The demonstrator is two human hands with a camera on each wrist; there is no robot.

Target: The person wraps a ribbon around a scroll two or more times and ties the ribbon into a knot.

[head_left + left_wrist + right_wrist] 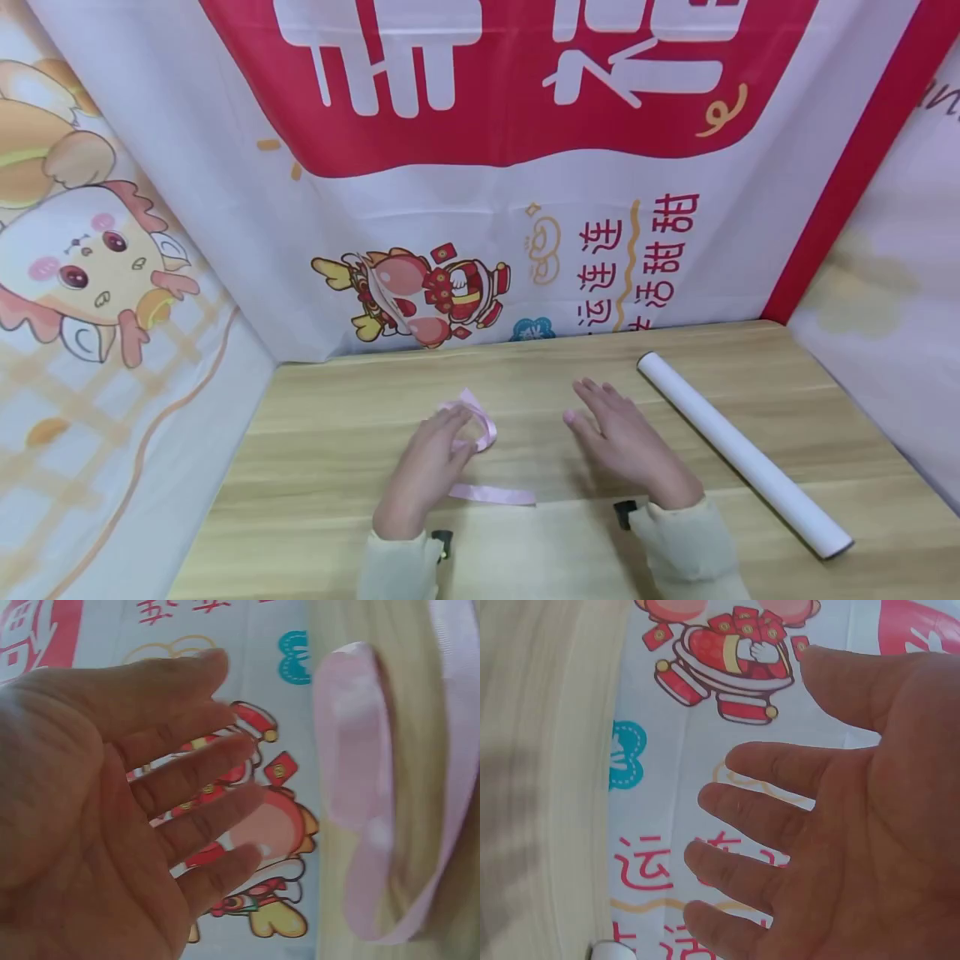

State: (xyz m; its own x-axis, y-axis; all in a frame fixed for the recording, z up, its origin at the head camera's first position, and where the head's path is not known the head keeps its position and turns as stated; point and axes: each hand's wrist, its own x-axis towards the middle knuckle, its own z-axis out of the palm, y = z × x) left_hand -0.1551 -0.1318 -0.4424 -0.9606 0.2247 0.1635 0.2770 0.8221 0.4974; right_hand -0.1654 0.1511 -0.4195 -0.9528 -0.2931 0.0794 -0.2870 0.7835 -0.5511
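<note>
A pink satin ribbon (492, 495) lies on the wooden table, partly looped and partly stretched out flat. Above its loop hovers my left hand (429, 471), fingers extended, hiding part of the ribbon in the head view. In the left wrist view the ribbon (352, 742) curves beside the hand, and the palm (82, 802) holds nothing. My right hand (626, 437) is over the table to the right of the ribbon, fingers spread and relaxed. The right wrist view shows that palm (885, 817) bare too.
A long white tube (742, 450) lies slanted on the table (315, 467), right of my right hand. Behind the table hangs a white cloth (480, 217) with red print and cartoon figures. A patterned cloth (97, 400) stands along the left side.
</note>
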